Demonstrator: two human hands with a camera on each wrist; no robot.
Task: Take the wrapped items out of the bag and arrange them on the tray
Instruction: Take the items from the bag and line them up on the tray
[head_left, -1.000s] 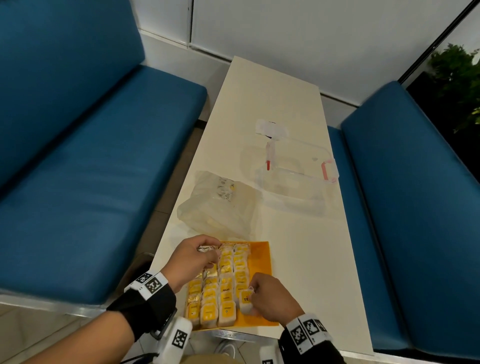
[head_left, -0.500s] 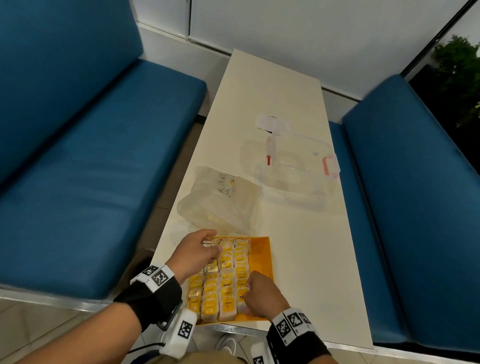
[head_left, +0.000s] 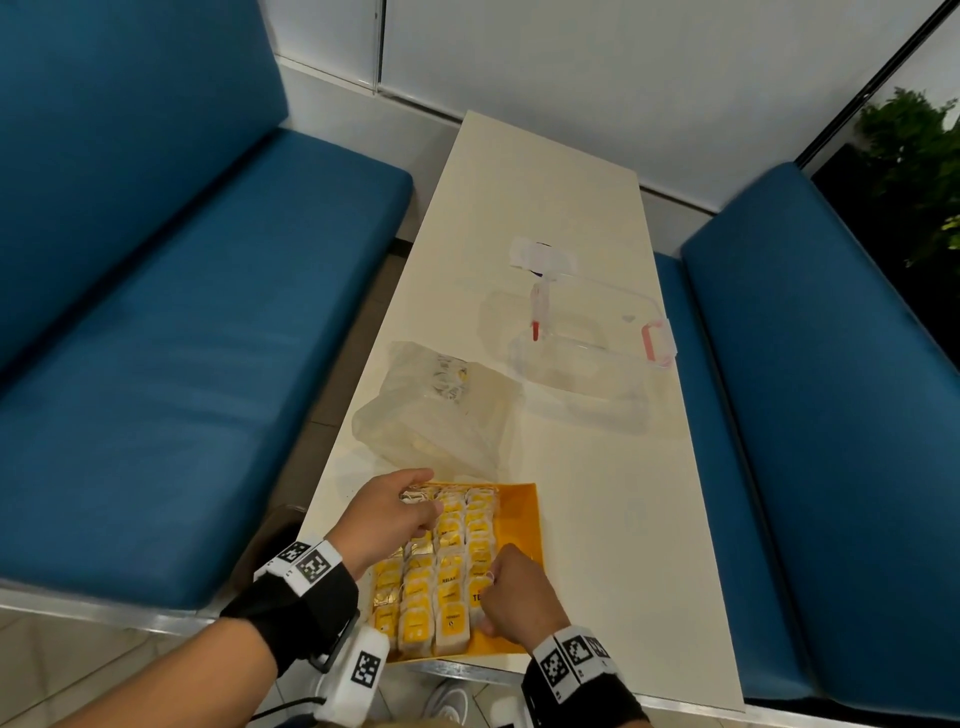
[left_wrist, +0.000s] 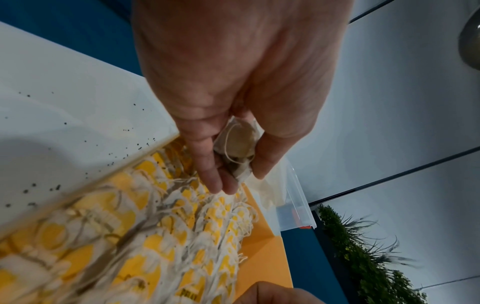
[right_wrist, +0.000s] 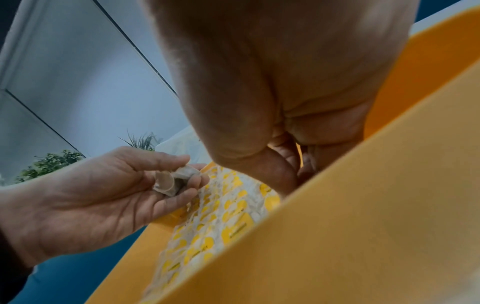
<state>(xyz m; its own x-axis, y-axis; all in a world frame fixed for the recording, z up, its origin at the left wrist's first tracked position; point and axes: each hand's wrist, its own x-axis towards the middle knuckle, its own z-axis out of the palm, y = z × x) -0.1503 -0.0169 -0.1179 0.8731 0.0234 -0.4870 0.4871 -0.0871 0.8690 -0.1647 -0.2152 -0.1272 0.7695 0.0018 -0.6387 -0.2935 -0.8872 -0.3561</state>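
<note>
Left hand (head_left: 387, 512) still pinching a tea bag (left_wrist: 237, 148) at lower centre, right hand (head_left: 514, 590) slid nearer along the tray (head_left: 519, 512), its grip unclear

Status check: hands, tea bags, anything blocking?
Left hand pinches one tea bag over tray. Right hand curled at near rows; hold unclear. Plastic bag behind tray, nothing blocking.
</note>
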